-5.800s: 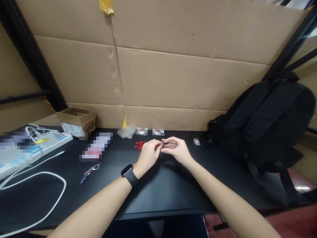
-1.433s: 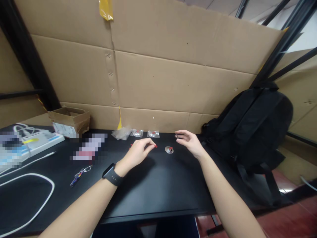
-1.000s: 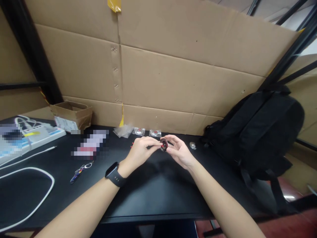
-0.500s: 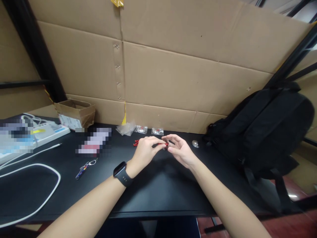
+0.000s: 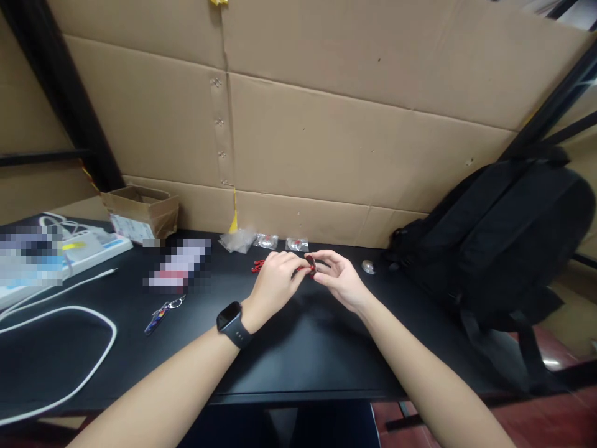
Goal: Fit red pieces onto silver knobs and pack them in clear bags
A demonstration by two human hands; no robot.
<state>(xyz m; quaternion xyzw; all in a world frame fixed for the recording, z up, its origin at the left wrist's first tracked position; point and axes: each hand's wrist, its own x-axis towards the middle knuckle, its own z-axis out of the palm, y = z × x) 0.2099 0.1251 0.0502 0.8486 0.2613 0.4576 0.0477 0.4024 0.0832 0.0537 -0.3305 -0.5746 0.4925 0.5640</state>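
Observation:
Over the black table, my right hand (image 5: 342, 281) grips a small round disc (image 5: 311, 264) by its edge, between thumb and fingers. The disc stands nearly edge-on to the camera. My left hand (image 5: 278, 278), with a dark watch (image 5: 229, 317) on its wrist, pinches a red cord at the disc's left side. Looped red cord ends (image 5: 257, 266) show to the left of that hand. The exact meeting point of cord and disc is too small to make out.
Small clear packets (image 5: 296, 244) and crumpled plastic (image 5: 237, 240) lie at the back. A round clear piece (image 5: 368, 267) is right of my hands. Farther out are a black backpack (image 5: 504, 249), a cardboard box (image 5: 144, 211), a keychain (image 5: 158, 316) and a white cable (image 5: 112, 330).
The disc has turned slightly and now shows a reddish face. My left fingers have shifted a little at the cord. The camera view has moved slightly.

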